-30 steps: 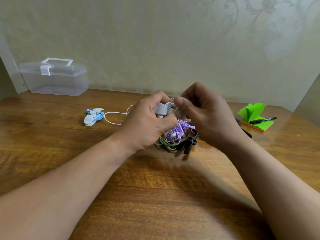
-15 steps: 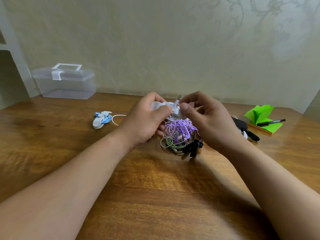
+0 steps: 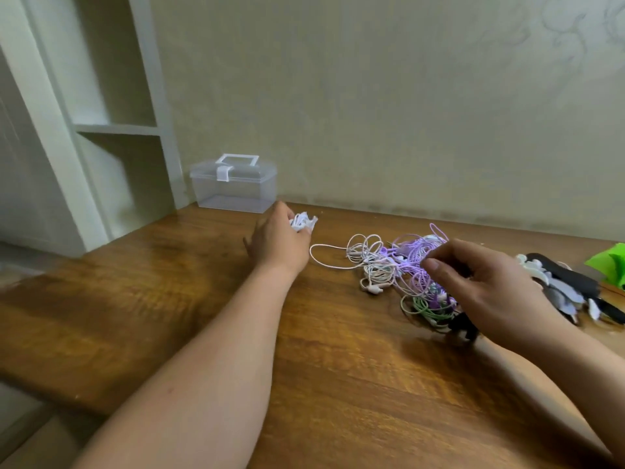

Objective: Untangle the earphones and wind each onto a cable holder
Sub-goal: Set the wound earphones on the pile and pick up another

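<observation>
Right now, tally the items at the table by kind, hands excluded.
Clear storage box: 1
Wound white earphones, in left hand: 1
Earphone tangle: 1
Cable holder heap: 1
Green note pad: 1
Total: 5

White, purple and green earphones (image 3: 411, 255) lie in a messy tangle on the tabletop (image 3: 338, 367). One white wound-up pair (image 3: 302, 222) sits in the left hand (image 3: 279, 243).

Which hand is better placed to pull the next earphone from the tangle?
Right, probably. The right hand hangs directly over the tangle of earphones, while the left hand is away to the side, gripping a wound white earphone near the clear box.
</observation>
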`<move>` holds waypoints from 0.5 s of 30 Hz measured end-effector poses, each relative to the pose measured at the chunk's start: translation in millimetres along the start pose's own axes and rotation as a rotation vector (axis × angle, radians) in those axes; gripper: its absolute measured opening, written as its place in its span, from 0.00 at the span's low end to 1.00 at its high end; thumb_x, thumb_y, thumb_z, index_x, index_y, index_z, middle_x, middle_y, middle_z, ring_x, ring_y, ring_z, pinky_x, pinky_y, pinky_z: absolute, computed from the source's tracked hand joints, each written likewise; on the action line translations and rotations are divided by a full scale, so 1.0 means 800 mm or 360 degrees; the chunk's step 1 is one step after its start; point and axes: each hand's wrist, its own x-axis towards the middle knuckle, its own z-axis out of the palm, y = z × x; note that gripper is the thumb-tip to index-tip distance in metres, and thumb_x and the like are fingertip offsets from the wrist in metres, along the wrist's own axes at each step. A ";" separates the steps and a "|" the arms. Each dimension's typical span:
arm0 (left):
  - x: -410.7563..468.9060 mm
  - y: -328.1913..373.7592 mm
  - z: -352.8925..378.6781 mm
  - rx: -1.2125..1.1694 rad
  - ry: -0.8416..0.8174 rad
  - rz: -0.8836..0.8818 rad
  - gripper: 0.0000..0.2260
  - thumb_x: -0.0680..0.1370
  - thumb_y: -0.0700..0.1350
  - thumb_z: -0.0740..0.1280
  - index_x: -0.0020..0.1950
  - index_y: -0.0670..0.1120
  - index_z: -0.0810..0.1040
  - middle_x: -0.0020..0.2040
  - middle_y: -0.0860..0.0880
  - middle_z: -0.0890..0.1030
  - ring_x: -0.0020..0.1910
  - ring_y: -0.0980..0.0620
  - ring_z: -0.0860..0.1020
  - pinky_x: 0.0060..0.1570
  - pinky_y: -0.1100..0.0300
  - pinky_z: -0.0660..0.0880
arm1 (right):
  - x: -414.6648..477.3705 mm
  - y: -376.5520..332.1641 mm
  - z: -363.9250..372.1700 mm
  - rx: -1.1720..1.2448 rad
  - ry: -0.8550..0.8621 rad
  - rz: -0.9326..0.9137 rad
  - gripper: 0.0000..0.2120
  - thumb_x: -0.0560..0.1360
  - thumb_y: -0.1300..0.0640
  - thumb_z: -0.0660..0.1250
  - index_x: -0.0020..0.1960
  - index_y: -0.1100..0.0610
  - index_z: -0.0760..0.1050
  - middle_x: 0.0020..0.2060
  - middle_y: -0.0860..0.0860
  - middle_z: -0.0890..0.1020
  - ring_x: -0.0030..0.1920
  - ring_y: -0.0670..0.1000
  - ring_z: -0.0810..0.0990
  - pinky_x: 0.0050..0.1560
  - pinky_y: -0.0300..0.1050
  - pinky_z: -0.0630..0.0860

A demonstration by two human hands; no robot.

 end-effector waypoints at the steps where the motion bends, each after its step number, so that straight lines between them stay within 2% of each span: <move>1: 0.000 -0.005 0.003 0.0083 -0.0040 -0.0029 0.06 0.81 0.53 0.68 0.55 0.54 0.74 0.55 0.52 0.81 0.58 0.47 0.75 0.62 0.48 0.68 | 0.000 0.001 0.001 0.0001 -0.0008 0.0005 0.07 0.81 0.51 0.70 0.44 0.48 0.80 0.33 0.45 0.80 0.33 0.44 0.75 0.35 0.36 0.69; 4: 0.002 -0.010 0.006 0.0296 -0.0178 -0.0008 0.16 0.82 0.54 0.66 0.69 0.53 0.75 0.68 0.50 0.78 0.70 0.44 0.68 0.67 0.45 0.64 | 0.000 0.002 0.003 0.0003 -0.0017 0.0009 0.07 0.81 0.52 0.71 0.44 0.49 0.80 0.33 0.48 0.80 0.34 0.47 0.75 0.35 0.38 0.69; 6: 0.000 -0.003 0.008 0.0305 -0.0247 0.0092 0.27 0.80 0.53 0.67 0.79 0.53 0.66 0.79 0.50 0.67 0.78 0.44 0.60 0.75 0.41 0.59 | 0.000 0.004 0.001 0.0012 -0.0014 0.0035 0.08 0.81 0.52 0.70 0.44 0.50 0.80 0.31 0.47 0.79 0.32 0.45 0.73 0.34 0.38 0.68; 8: -0.005 0.011 0.010 0.0263 -0.0261 0.0237 0.32 0.79 0.50 0.68 0.81 0.54 0.61 0.82 0.51 0.60 0.81 0.46 0.54 0.78 0.39 0.53 | 0.002 0.006 -0.001 0.0027 -0.0001 0.0074 0.09 0.82 0.51 0.70 0.43 0.50 0.80 0.29 0.44 0.77 0.29 0.43 0.71 0.31 0.36 0.67; 11: -0.017 0.033 0.011 0.0162 -0.0207 0.0532 0.28 0.78 0.44 0.67 0.78 0.55 0.68 0.79 0.52 0.66 0.79 0.49 0.58 0.79 0.44 0.53 | 0.005 0.008 -0.002 0.0034 0.0060 0.0123 0.09 0.82 0.50 0.69 0.43 0.50 0.80 0.30 0.44 0.78 0.30 0.44 0.72 0.31 0.37 0.66; 13: -0.024 0.042 0.017 0.0036 -0.0218 0.0698 0.22 0.78 0.41 0.66 0.72 0.54 0.75 0.72 0.53 0.73 0.74 0.50 0.65 0.75 0.50 0.61 | 0.006 0.009 -0.003 0.0034 0.0162 0.0145 0.09 0.82 0.50 0.69 0.44 0.51 0.80 0.32 0.46 0.79 0.31 0.44 0.73 0.33 0.39 0.68; 15: -0.032 0.049 0.027 -0.0118 -0.0295 0.0771 0.17 0.78 0.40 0.66 0.67 0.52 0.79 0.63 0.53 0.78 0.65 0.51 0.73 0.66 0.54 0.70 | 0.008 0.010 -0.007 0.0032 0.0282 0.0188 0.10 0.82 0.50 0.69 0.43 0.52 0.79 0.31 0.47 0.79 0.32 0.45 0.73 0.34 0.42 0.69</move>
